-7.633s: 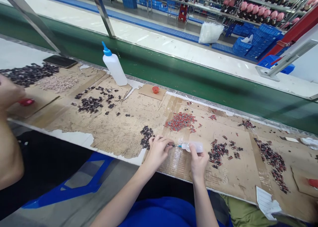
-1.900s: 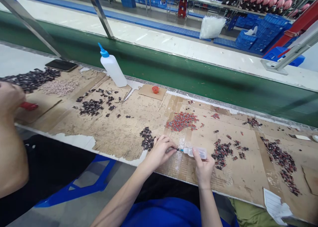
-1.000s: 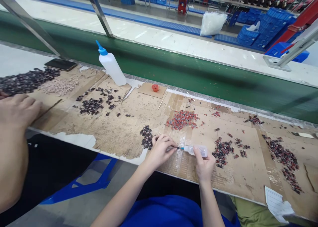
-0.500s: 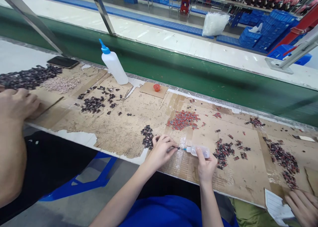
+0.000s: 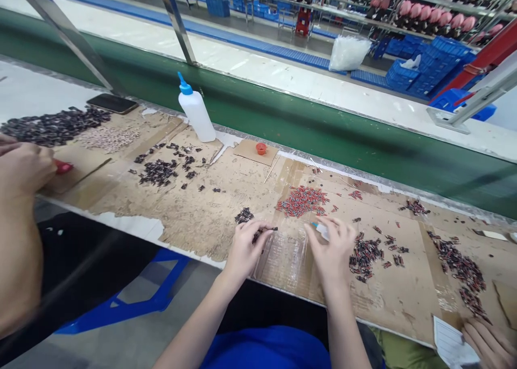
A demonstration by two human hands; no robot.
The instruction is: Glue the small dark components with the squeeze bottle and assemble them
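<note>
My left hand (image 5: 247, 246) pinches a small black part (image 5: 275, 229) between thumb and fingertips, just in front of a small pile of black parts (image 5: 244, 215). My right hand (image 5: 333, 248) has thumb and index finger apart, while a small translucent squeeze bottle (image 5: 322, 230) with a blue tip stays tucked in it; most of the bottle is hidden by the fingers. Beyond both hands lies a heap of small red parts (image 5: 302, 201). Right of my right hand is a pile of black-and-red pieces (image 5: 365, 256).
A large white bottle with blue cap (image 5: 197, 116) stands at the back, near a red cup (image 5: 261, 148) on cardboard. A phone (image 5: 113, 103) lies far left. Co-workers' hands are at left (image 5: 24, 164) and right (image 5: 488, 342). A green-sided conveyor (image 5: 258, 116) runs behind.
The bottle's tip has drawn away from the black part. My right hand has opened its thumb and index finger and turned. The left co-worker's hand now shows a red object.
</note>
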